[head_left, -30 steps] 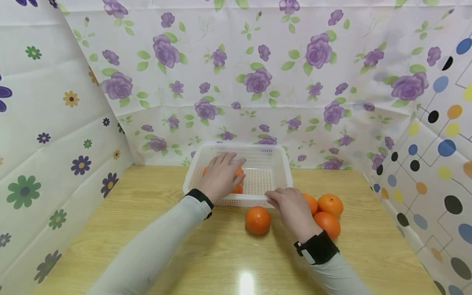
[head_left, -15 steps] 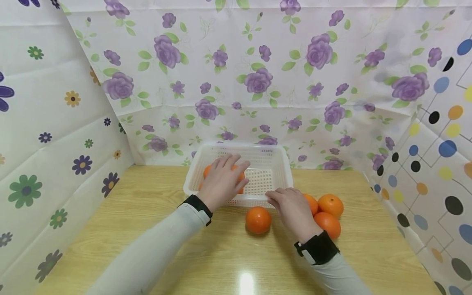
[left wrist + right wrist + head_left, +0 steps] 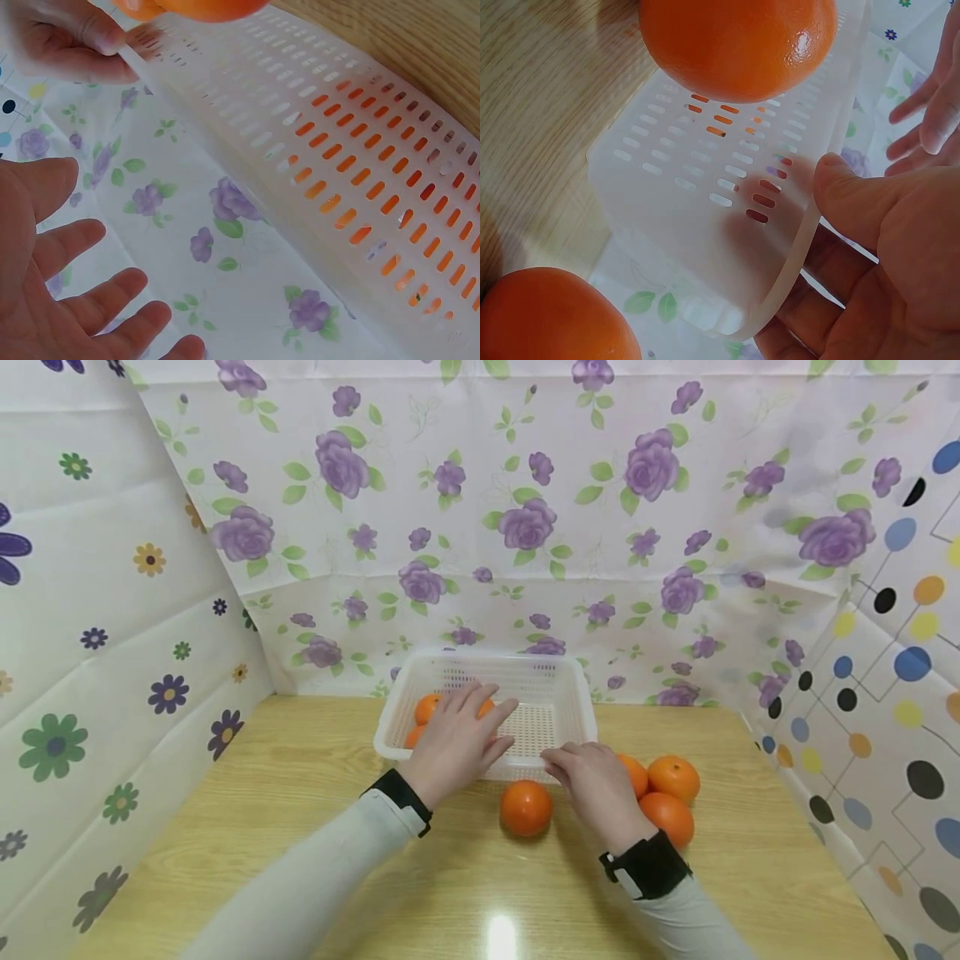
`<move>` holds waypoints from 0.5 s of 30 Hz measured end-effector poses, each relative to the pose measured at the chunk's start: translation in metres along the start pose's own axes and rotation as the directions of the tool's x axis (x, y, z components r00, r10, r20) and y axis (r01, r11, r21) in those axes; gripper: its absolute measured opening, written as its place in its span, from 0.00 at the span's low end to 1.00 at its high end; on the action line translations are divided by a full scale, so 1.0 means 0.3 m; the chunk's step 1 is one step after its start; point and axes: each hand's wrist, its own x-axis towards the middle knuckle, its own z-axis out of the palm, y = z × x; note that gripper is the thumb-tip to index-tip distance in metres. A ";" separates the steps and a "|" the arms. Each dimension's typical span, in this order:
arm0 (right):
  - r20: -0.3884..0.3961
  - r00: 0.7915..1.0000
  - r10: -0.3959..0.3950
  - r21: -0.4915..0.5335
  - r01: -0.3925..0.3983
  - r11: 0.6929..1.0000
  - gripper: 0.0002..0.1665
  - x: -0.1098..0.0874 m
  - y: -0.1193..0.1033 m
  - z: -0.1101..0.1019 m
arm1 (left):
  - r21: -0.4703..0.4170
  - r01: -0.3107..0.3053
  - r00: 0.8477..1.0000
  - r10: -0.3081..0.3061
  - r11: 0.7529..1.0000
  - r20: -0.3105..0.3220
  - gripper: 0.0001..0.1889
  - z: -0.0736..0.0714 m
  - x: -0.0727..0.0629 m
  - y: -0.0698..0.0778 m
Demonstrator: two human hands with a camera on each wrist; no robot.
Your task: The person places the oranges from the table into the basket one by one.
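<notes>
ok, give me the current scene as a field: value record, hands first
left hand: fingers spread, over the basket, gripping nothing
right hand: grips near rim, by right corner
basket: white, perforated, on wooden table
fruits inside: orange, left half, count unclear behind left hand
front fruit: orange, between near rim and wearer
right cluster: three orange fruits

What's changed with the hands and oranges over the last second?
The left hand has drawn back slightly toward the person and to the right, uncovering more of the oranges inside the basket. The right hand still grips the basket; the front orange and right-hand cluster stay put.
</notes>
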 end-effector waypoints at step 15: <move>-0.004 1.000 0.002 0.005 -0.002 1.000 0.11 0.001 0.002 0.002 | -0.067 -0.040 0.999 0.037 0.997 -0.040 0.27 0.003 -0.066 0.048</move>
